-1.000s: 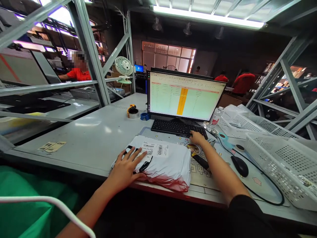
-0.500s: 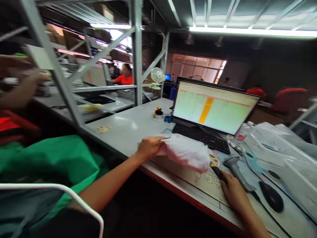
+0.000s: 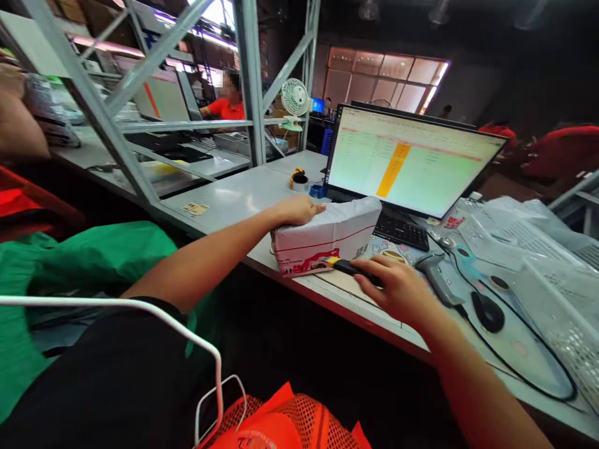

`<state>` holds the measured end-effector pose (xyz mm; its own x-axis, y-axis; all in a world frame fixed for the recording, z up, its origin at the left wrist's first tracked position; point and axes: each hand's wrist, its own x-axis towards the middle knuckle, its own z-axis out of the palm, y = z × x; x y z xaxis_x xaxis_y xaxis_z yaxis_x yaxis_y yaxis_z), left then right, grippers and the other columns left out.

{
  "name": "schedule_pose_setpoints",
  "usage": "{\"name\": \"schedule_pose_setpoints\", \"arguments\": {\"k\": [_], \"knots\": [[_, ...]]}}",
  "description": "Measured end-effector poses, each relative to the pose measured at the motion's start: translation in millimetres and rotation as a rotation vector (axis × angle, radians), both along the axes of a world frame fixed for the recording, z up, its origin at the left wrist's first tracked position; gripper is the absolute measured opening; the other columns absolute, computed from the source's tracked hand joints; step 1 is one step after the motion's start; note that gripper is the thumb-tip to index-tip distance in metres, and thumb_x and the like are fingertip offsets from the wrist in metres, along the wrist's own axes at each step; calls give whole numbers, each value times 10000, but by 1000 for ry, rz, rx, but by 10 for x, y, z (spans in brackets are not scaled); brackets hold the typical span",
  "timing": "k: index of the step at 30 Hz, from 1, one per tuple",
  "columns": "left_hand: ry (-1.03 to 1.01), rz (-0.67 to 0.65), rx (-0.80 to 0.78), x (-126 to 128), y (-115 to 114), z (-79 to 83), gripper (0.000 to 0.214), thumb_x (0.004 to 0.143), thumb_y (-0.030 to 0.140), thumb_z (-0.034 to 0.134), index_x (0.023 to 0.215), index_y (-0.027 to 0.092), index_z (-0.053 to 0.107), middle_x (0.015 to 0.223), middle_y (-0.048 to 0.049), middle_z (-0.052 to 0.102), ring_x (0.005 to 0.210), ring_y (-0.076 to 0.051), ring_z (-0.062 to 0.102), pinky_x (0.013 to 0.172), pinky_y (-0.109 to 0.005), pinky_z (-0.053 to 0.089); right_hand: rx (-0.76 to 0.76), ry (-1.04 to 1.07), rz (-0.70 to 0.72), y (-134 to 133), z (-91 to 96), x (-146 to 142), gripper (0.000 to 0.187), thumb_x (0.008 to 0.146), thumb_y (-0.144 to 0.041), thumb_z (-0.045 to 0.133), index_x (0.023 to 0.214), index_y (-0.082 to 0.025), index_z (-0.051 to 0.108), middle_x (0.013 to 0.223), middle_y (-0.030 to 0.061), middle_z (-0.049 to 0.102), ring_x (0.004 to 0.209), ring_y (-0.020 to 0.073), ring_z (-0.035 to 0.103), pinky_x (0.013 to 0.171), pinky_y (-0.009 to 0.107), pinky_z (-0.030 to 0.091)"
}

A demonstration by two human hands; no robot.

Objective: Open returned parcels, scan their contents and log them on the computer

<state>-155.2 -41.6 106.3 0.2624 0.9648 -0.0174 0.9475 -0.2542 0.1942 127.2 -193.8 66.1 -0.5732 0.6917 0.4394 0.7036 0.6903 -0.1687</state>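
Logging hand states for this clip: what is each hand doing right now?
Left hand: open, flat atop the white parcel.
Right hand: fingers over the black cutter; grip unclear.

You wore a black top (image 3: 116, 374), plain and dark, filling the lower left of the view. Its left sleeve (image 3: 159, 312) ended short, near the elbow. From there your left forearm (image 3: 201, 265) was bare down to your left hand (image 3: 297, 211), also bare. Your right forearm (image 3: 472, 386) was uncovered as far as the view showed it, and your right hand (image 3: 397, 290) was bare as well.
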Motion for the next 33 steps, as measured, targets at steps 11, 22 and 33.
{"name": "schedule_pose_setpoints", "arguments": {"k": [11,22,33], "knots": [[64,-149,11,105,-16,-11,816,1055,686,238,1057,111,816,1102,-212,784,1007,-315,710,900,-359,501,-30,-77,-135,655,-405,470,390,1078,-412,527,1383,-270,725,1169,78,745,992,221,717,866,318,548],[39,-163,163,142,-108,174,594,1064,610,390,1323,193,724,1242,-158,762,1080,-311,686,914,-358,479,-163,-104,-817,476,-1192,1747,491,1070,-450,452,1432,-189,657,1304,143,703,1140,317,687,935,415,547],[208,-172,290,337,-342,-175,644,1063,586,481,1522,142,570,1318,-241,707,1162,-403,666,955,-440,463,-30,93,-560,585,-856,1039,428,1037,-360,518,1374,-146,673,1335,186,678,1246,328,631,1117,455,491]]}}
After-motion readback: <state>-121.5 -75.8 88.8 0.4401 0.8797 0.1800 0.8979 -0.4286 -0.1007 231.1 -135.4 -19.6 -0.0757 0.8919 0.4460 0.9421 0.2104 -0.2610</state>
